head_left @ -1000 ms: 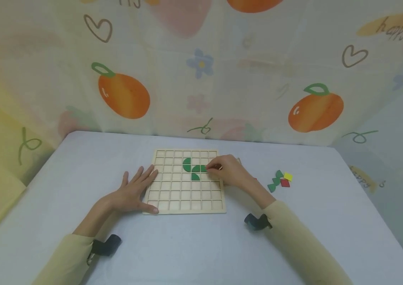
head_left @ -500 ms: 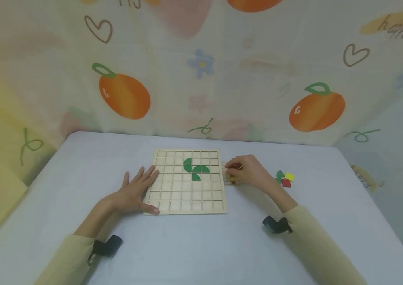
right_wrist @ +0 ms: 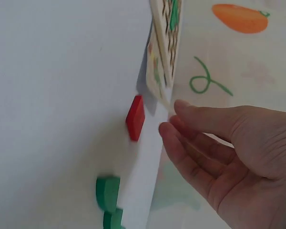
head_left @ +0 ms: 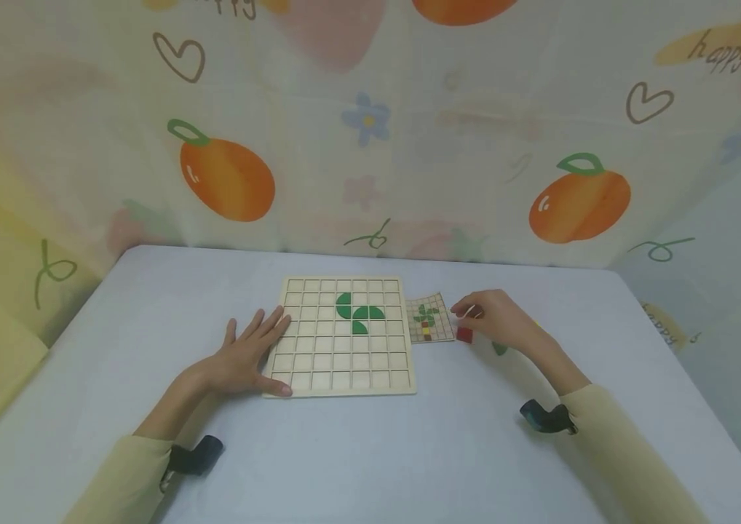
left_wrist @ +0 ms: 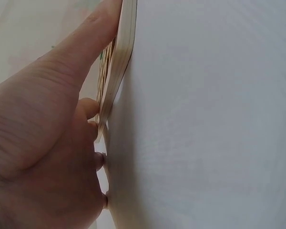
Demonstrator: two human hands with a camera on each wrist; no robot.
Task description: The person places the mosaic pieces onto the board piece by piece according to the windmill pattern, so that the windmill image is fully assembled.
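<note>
My left hand (head_left: 242, 356) rests spread along the left edge of a wooden grid board (head_left: 321, 362), its thumb on the near corner. In the left wrist view the thumb (left_wrist: 86, 38) lies over the board's rim. Several green quarter-circle pieces (head_left: 359, 328) sit in the board's upper middle cells. My right hand (head_left: 498, 318) hovers right of a pattern card (head_left: 439, 327), its fingers loosely bent. Nothing shows between its thumb and fingertips in the right wrist view. Below those fingertips a red square piece (head_left: 465, 335) lies on the table.
The card lies against the board's right edge, its right side curled up. Green pieces (right_wrist: 107, 193) lie beyond the red one; in the head view one green piece (head_left: 500, 348) shows below my right hand, which hides others. A patterned cloth (head_left: 318, 145) hangs behind the table.
My right hand has moved right, away from the board and past the card, uncovering the card and the red square piece. My left hand has stayed on the board's edge.
</note>
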